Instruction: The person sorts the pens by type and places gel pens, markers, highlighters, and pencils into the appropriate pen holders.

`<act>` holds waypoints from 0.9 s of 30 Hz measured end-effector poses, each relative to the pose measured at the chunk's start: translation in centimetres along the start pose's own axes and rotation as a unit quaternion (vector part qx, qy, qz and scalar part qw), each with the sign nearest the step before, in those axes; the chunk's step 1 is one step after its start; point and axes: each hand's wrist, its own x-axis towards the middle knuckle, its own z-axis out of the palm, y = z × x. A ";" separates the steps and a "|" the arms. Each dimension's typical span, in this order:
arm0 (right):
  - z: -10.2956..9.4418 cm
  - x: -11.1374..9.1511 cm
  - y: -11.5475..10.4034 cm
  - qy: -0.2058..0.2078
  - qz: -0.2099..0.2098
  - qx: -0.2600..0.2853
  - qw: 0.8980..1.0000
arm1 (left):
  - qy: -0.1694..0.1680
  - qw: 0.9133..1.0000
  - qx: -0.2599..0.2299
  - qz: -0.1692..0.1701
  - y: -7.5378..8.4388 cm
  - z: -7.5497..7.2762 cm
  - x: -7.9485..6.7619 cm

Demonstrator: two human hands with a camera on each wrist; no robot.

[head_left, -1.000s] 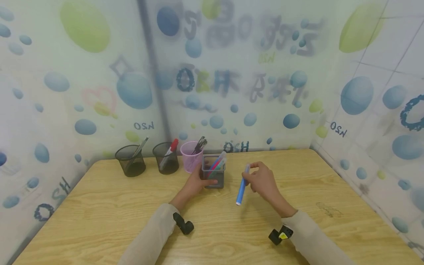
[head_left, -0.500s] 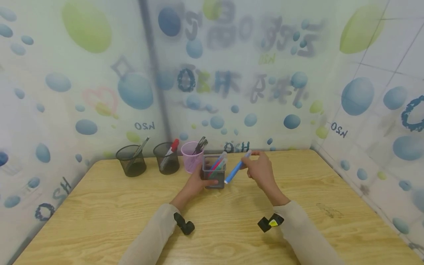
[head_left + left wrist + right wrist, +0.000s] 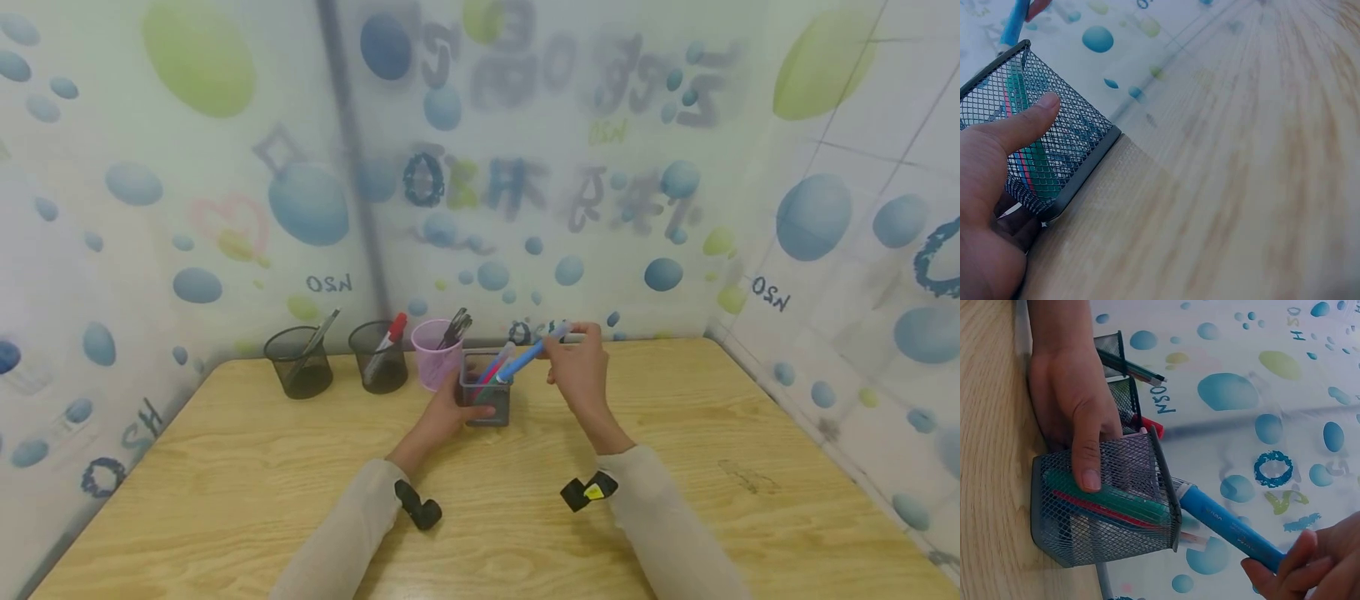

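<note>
My left hand (image 3: 441,415) grips a square dark mesh pen holder (image 3: 495,414), the thumb lying across its near side. Inside it lean several markers; a green marker (image 3: 1107,499) and a red one (image 3: 1094,509) show through the mesh in the right wrist view. Between thumb and fingers, my right hand (image 3: 583,371) pinches a blue marker (image 3: 528,357) by its upper end. The marker slants down to the left, its lower end at the holder's rim. Whether that end touches the rim or has passed inside, I cannot tell.
Left of the square holder stand a pink pen cup (image 3: 432,371) with black pens, a black mesh cup (image 3: 382,375) with a red-capped marker, and another black mesh cup (image 3: 303,379) with a pen. Behind the wooden table (image 3: 300,483) rises a patterned wall covering (image 3: 562,217).
My right hand has moved left and up, bringing the blue marker from beside the square holder to its rim and tilting it more. The left hand keeps its hold on the holder.
</note>
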 end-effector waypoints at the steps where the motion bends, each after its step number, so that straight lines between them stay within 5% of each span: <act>1: 0.2 0.0 0.0 -0.003 -0.003 -0.004 1.000 | 0.002 1.000 0.000 0.000 -0.4 0.0 0.2; 11: 1.7 -0.2 0.7 -0.033 -0.027 -0.071 0.997 | -0.005 1.000 -0.001 -0.007 0.2 0.0 0.2; 18: 2.4 -0.8 1.1 -0.053 -0.045 -0.086 0.994 | -0.022 1.000 -0.008 -0.008 2.9 -0.1 -0.8; 27: 3.1 -1.3 1.3 -0.065 -0.051 -0.133 0.988 | -0.019 1.000 -0.005 -0.007 3.3 0.0 -1.1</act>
